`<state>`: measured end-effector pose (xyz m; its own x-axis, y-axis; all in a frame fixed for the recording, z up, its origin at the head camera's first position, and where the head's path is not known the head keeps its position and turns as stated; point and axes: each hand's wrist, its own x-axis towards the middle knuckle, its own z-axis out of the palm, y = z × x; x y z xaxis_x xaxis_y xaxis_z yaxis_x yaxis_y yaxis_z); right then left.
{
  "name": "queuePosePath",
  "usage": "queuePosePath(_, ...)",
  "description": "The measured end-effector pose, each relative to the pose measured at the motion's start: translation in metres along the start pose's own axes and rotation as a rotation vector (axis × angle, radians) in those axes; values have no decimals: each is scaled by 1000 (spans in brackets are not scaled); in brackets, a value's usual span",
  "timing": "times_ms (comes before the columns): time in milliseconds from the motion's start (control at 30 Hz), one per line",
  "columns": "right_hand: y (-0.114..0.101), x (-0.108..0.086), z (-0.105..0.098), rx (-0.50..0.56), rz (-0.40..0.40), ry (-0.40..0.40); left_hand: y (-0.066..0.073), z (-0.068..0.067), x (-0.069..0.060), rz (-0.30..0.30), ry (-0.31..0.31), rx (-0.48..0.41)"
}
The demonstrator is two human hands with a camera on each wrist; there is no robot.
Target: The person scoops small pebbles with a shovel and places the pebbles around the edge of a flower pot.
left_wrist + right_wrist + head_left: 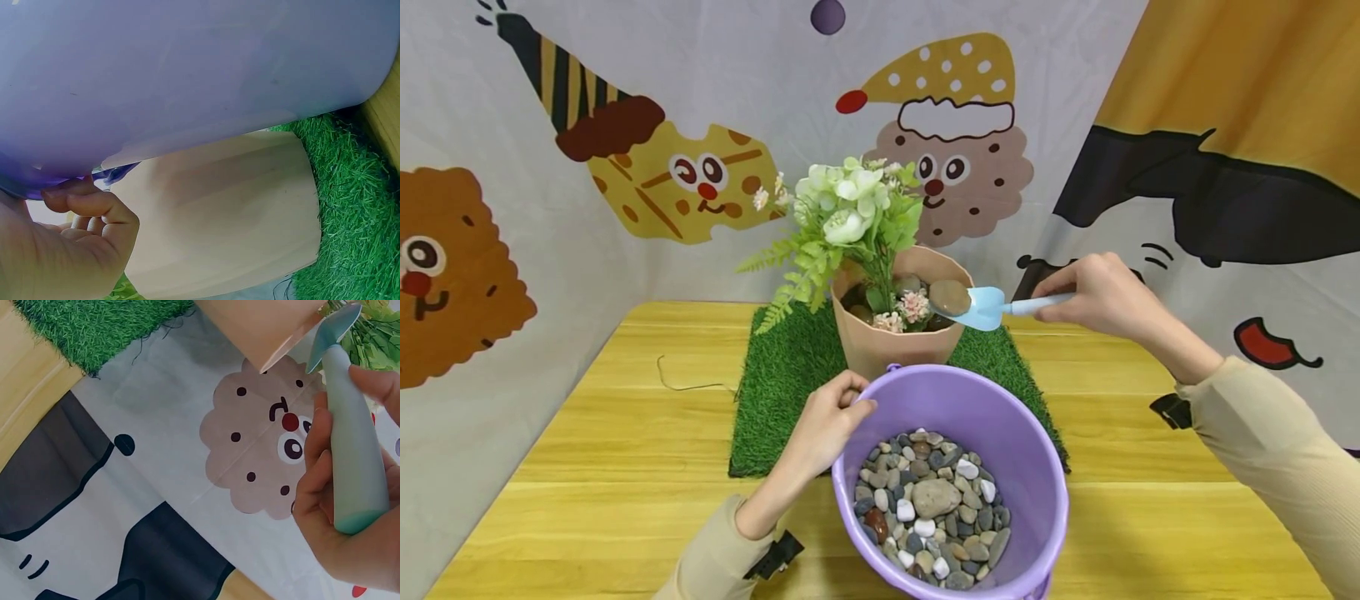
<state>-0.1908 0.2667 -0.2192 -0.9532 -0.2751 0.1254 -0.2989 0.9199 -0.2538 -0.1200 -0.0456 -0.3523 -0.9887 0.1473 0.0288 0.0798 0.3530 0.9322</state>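
Note:
My right hand (pixel 1101 298) grips the handle of a light blue shovel (pixel 987 308) from the right; in the right wrist view the fingers wrap its pale handle (pixel 356 450). A large brown stone (pixel 950 297) lies on the blade, over the right side of the peach pot (pixel 887 346). Inside the pot stand white and green flowers (pixel 846 200), small pink flowers and some stones. With thumb and curled fingers, my left hand (pixel 822 425) pinches the rim of the purple bucket (pixel 1037 467), which holds many pebbles and one larger stone (pixel 936 497).
A green grass mat (pixel 782 392) lies under the pot on the yellow wooden table (pixel 647 433). A thin dark wire (pixel 696 387) rests left of the mat. Behind the table hangs a cloth with cartoon figures (pixel 700 175). The bucket stands in front of the pot.

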Motion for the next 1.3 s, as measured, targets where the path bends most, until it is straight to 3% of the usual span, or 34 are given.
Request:
queuePosePath(233, -2, 6, -5, -26, 64, -12, 0, 0, 0, 5, -4, -3)
queuePosePath(633, -16, 19, -16, -131, 59, -64, 1, 0, 0, 0, -8, -8)
queuePosePath(933, -28, 29, -23, -172, 98, -113, 1, 0, 0, 0, -8, -10)
queuePosePath(1133, -42, 38, -31, -256, 105, -176, 1, -1, 0, 2, -5, -9)
queuePosePath(1300, -51, 44, -38, -333, 164, -228, 1, -1, -1, -1, -6, -10)
